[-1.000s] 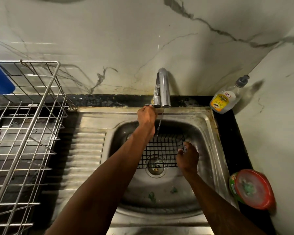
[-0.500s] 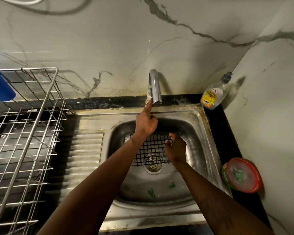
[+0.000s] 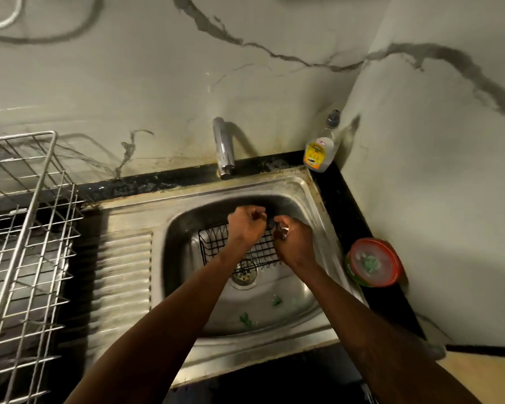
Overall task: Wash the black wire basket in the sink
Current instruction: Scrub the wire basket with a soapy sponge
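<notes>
The black wire basket (image 3: 216, 243) lies in the steel sink (image 3: 274, 186), over the drain (image 3: 244, 276). My left hand (image 3: 245, 227) is over the basket's far rim, its fingers curled round the wire there. Beside it, my right hand (image 3: 293, 243) curls round the basket's right far corner, with something shiny glinting at its fingertips. The hands nearly touch and hide the basket's far right part. The chrome tap (image 3: 223, 150) stands above them; I see no water stream.
A dish soap bottle (image 3: 318, 153) stands in the back right corner of the black counter. A red-lidded container (image 3: 373, 262) sits right of the sink. A steel wire dish rack (image 3: 27, 228) stands left of the ribbed drainboard. Green scraps (image 3: 245, 317) lie in the basin.
My left hand left the tap and came down to the basket's far rim beside my right hand. The water stream seen a second ago is gone. The camera tilted a little.
</notes>
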`<move>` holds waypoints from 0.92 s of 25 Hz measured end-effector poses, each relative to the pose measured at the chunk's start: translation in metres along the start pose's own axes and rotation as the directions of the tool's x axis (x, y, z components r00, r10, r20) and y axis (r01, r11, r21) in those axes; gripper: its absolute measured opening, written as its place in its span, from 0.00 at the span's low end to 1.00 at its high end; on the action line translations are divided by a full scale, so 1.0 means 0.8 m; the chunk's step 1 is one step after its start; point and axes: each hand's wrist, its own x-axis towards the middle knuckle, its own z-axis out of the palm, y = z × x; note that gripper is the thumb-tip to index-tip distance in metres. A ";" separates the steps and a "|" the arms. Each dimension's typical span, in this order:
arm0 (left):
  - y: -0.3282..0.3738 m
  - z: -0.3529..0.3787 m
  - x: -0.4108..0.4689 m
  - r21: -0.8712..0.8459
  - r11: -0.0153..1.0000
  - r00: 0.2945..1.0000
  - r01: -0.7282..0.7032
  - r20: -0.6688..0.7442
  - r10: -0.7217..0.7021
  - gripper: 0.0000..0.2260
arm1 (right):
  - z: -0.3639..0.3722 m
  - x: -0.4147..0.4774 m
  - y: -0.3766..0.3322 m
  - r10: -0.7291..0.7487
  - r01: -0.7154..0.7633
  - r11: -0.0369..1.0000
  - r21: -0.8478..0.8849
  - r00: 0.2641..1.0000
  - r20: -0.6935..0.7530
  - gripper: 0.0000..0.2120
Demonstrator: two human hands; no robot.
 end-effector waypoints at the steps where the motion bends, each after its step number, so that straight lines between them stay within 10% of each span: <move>1: 0.015 0.017 -0.006 -0.022 1.000 1.000 -0.008 0.029 0.009 0.07 | -0.019 -0.007 0.006 -0.013 0.013 1.000 0.010 0.999 -0.031 0.14; 5: 0.068 0.076 -0.033 -0.137 0.989 0.990 0.060 0.136 -0.041 0.06 | -0.098 -0.023 0.031 0.014 -0.013 1.000 0.026 0.998 -0.064 0.14; 13: 0.113 0.150 -0.102 -0.179 0.974 0.922 0.135 0.383 -0.058 0.05 | -0.206 -0.042 0.091 0.261 -0.149 0.825 -0.545 0.956 0.135 0.13; 23: 0.097 0.121 -0.104 -0.303 0.918 0.937 0.258 0.312 -0.161 0.03 | -0.221 -0.041 0.058 0.227 -0.191 0.861 -0.472 0.974 0.021 0.16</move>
